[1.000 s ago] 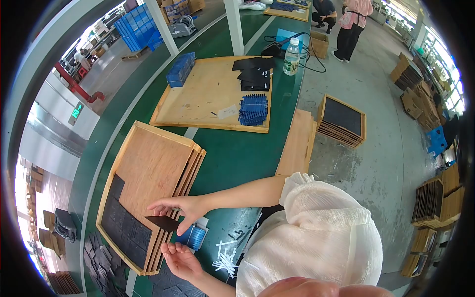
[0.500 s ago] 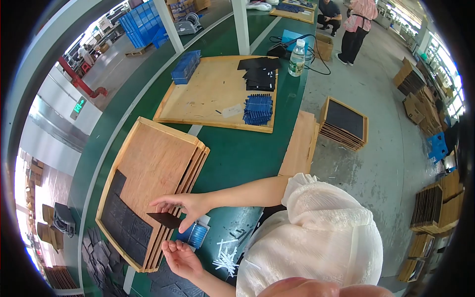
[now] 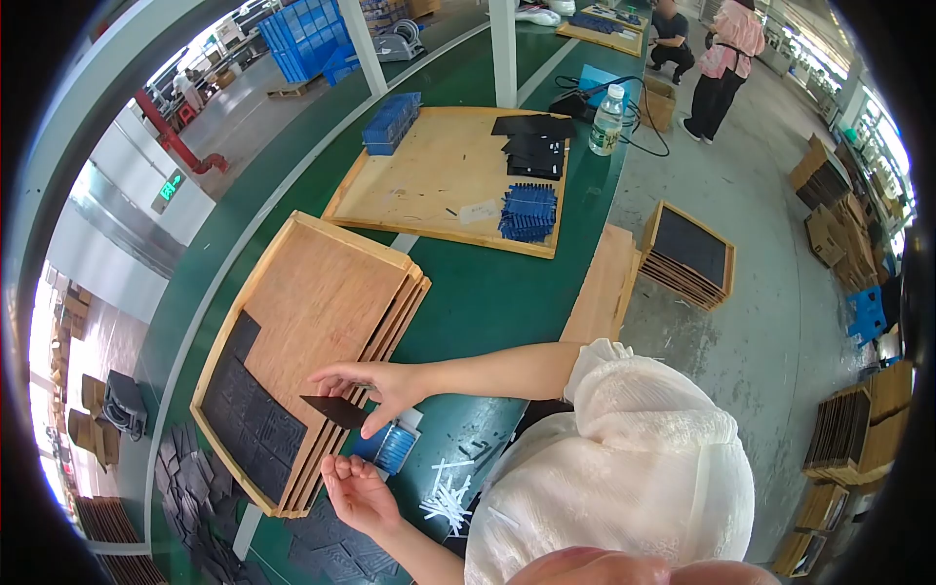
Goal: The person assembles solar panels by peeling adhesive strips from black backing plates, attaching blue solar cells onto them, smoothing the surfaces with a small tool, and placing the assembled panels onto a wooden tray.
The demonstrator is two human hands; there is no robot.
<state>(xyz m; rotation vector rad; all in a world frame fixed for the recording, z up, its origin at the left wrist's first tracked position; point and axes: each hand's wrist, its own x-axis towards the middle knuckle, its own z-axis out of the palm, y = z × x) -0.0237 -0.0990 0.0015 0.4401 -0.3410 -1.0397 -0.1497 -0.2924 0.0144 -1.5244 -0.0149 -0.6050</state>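
Dark piece (image 3: 333, 410), still unplaced, stays pinched in right hand (image 3: 392, 386) beside wooden tray (image 3: 317, 302); left hand (image 3: 359, 495) curls near tray, contents unclear.

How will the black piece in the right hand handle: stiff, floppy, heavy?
The black piece is probably fairly stiff: it juts out flat from the right hand without visible sag. Likely light for its size, as it looks thin.
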